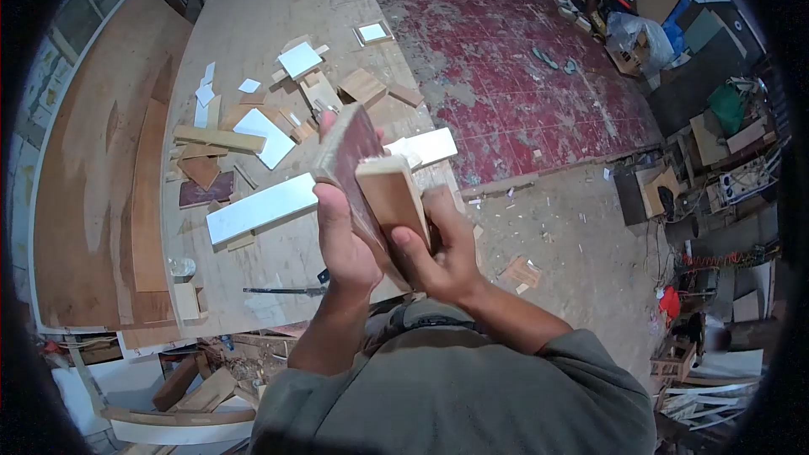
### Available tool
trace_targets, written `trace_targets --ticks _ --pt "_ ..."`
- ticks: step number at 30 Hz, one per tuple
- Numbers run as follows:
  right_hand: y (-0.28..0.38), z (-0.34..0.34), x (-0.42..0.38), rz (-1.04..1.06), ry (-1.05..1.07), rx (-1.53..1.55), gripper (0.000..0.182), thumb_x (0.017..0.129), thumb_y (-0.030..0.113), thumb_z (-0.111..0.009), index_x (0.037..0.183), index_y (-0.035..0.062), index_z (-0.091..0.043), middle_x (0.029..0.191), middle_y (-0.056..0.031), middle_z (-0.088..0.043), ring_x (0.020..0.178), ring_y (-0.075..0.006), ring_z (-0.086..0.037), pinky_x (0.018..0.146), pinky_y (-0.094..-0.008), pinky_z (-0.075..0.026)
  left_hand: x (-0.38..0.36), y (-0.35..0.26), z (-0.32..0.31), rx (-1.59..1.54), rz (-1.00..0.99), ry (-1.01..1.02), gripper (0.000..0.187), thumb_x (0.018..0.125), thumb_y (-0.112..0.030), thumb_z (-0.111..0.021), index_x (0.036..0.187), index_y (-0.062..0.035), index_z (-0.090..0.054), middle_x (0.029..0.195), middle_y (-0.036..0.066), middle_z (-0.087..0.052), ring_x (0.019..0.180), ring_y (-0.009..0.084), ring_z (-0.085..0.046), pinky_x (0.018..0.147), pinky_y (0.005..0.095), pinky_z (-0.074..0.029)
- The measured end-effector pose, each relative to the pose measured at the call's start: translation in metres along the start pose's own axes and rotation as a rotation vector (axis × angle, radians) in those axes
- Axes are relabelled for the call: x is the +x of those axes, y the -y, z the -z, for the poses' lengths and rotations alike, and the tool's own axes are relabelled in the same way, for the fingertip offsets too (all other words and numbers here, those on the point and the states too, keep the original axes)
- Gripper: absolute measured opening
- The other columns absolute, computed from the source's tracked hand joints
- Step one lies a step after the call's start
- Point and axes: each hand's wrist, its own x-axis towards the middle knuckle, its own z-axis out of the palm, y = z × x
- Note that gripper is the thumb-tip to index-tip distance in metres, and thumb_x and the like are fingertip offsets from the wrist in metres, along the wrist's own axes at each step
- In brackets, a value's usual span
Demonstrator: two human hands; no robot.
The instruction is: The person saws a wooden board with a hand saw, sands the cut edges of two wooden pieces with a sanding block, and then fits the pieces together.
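Note:
My left hand (344,240) grips a flat board with a dark reddish face (347,152), its thumb on the near side and its fingertips showing past the far edge. Against the right side of that board, my right hand (442,253) holds a smaller brown wooden block (392,194) with pale edges. Its thumb lies on the block's face and its fingers wrap round the right edge. Both pieces are tilted in front of my body, above the near part of the wooden table (278,8). The contact between them lower down is partly hidden by my hands.
White strips (261,208), a white square (299,60) and several wood offcuts lie on the table. A thin dark tool (282,291) is near the front edge. Right of the table are a red patch of floor (506,76) and a power strip (746,181).

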Motion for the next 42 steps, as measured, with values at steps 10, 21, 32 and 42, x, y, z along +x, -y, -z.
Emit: trace_targets --ticks 10,21,32,42 --pt "0.013 0.023 0.057 -0.287 -0.223 0.538 0.040 0.103 0.037 -0.046 0.117 0.0008 -0.054 0.096 -0.0085 -0.059 0.089 -0.0144 -0.055 0.079 -0.0298 -0.046 -0.018 0.030 0.040 -0.077 0.133 -0.176 0.071 0.103 -0.059 -0.030 0.158 -0.0163 -0.018 0.146 0.012 -0.045 0.126 0.0256 -0.050 0.108 0.0422 -0.041" --pt "-0.017 0.048 0.046 -0.690 0.182 1.186 0.051 0.103 0.053 -0.032 0.118 0.0085 -0.052 0.073 -0.0118 -0.057 0.065 -0.0197 -0.060 0.069 -0.0387 -0.053 -0.002 -0.006 0.052 0.064 -0.070 -0.201 0.070 0.103 -0.060 -0.028 0.157 -0.0171 -0.020 0.138 0.016 -0.051 0.115 0.0234 -0.057 0.094 0.0383 -0.052" --pt "-0.022 0.000 0.016 -0.301 0.089 0.114 0.036 0.100 0.030 -0.060 0.116 -0.0005 -0.055 0.096 -0.0069 -0.059 0.086 -0.0151 -0.055 0.078 -0.0301 -0.047 -0.002 0.014 0.026 0.115 -0.046 -0.101 0.084 0.102 -0.058 -0.036 0.158 -0.0014 -0.009 0.159 0.017 -0.024 0.146 0.0284 -0.026 0.119 0.0419 -0.018" --pt "-0.008 -0.007 0.014 -0.177 0.167 -0.273 0.041 0.101 0.036 -0.050 0.115 -0.0020 -0.052 0.086 -0.0267 -0.062 0.080 -0.0450 -0.064 0.069 -0.0474 -0.050 0.002 0.013 0.031 0.248 -0.059 -0.076 0.086 0.097 -0.069 -0.032 0.159 -0.0123 -0.013 0.148 0.014 -0.039 0.136 0.0262 -0.039 0.115 0.0429 -0.030"
